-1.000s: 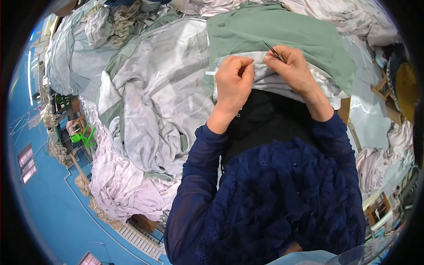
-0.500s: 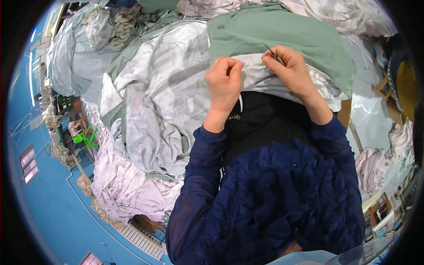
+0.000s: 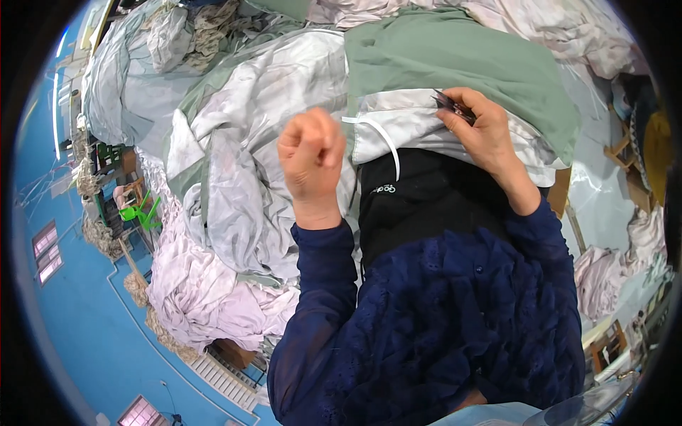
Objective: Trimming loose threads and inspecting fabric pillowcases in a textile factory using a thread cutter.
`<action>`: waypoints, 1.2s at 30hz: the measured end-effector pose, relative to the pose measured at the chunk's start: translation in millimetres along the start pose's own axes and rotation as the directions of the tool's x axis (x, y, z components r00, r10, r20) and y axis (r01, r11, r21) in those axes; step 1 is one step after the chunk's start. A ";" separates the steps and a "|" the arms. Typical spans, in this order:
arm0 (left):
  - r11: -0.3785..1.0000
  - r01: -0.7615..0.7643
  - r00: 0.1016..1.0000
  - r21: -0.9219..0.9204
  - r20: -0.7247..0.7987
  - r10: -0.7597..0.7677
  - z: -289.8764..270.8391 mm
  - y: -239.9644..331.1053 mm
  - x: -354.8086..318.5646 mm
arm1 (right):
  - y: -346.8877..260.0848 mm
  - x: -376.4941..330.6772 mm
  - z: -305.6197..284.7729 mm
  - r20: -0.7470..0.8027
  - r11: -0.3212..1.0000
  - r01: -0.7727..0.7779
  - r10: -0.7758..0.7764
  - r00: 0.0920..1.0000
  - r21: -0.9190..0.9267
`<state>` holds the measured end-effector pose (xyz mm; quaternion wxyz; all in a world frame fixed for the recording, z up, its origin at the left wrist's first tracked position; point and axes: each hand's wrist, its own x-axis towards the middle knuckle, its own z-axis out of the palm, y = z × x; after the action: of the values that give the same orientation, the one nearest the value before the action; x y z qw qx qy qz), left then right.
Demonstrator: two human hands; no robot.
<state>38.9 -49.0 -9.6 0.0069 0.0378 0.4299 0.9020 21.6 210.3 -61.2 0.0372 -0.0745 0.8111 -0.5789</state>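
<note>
My left hand (image 3: 311, 160) is closed in a fist above the white cloth, slightly blurred, and what its fingers may hold is hidden. Beside the fist a narrow white strip (image 3: 387, 135) curves down from the cloth onto my black apron (image 3: 426, 192); I cannot tell if the fist touches it. A small dark pair of thread snips (image 3: 455, 106) is gripped in my right hand (image 3: 486, 131), its tips pointing left over the white band. Across my lap lies a green and white sheet (image 3: 455, 57), its pale edge band folded toward me.
Crumpled grey-white cloth (image 3: 241, 206) spreads to the left, with a pinkish heap (image 3: 206, 298) below it. More pale fabric (image 3: 568, 35) is piled at the far right. A bright green chair (image 3: 145, 213) stands on the left near the blue wall (image 3: 85, 334).
My left hand has moved left, away from the right hand and the band, and the white strip is now exposed. My right hand has shifted slightly right and nearer, still holding the snips.
</note>
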 end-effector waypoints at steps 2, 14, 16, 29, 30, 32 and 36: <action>0.950 0.048 0.991 -0.308 0.136 -0.006 -1.6 10.0 -1.9 | 0.9 1.0 1.9 -0.008 0.999 -0.037 0.037 0.999 0.025; 0.841 0.276 0.946 0.466 -0.286 -0.152 -6.9 -20.2 -13.1 | -3.1 7.9 12.8 -0.009 0.963 0.117 -0.123 0.992 -0.243; 0.866 0.249 0.946 0.435 -0.301 -0.120 -12.3 -16.9 -14.8 | 1.9 8.4 12.4 0.007 0.976 0.058 -0.058 0.998 -0.209; 0.349 0.083 0.989 0.933 -0.119 0.085 -45.9 -73.2 15.3 | -1.4 5.0 26.7 0.067 0.999 0.027 -0.024 0.997 -0.045; 0.351 0.083 0.989 0.933 -0.119 0.082 -46.3 -74.9 15.6 | -0.4 5.6 26.7 0.066 0.999 0.025 -0.022 0.998 -0.046; 0.213 0.023 0.992 0.977 -0.049 0.119 -47.4 -77.0 15.6 | 1.4 7.7 27.1 0.058 0.999 0.015 -0.013 0.998 -0.045; 0.367 0.196 0.955 0.909 -0.262 0.140 -64.7 -80.3 11.0 | 3.1 9.6 30.0 0.075 0.999 0.017 -0.014 0.997 -0.050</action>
<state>21.6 -48.1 -111.8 -0.0645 -0.1077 0.8584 0.4974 16.2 181.7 -73.7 0.0609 -0.1032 0.8231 -0.5551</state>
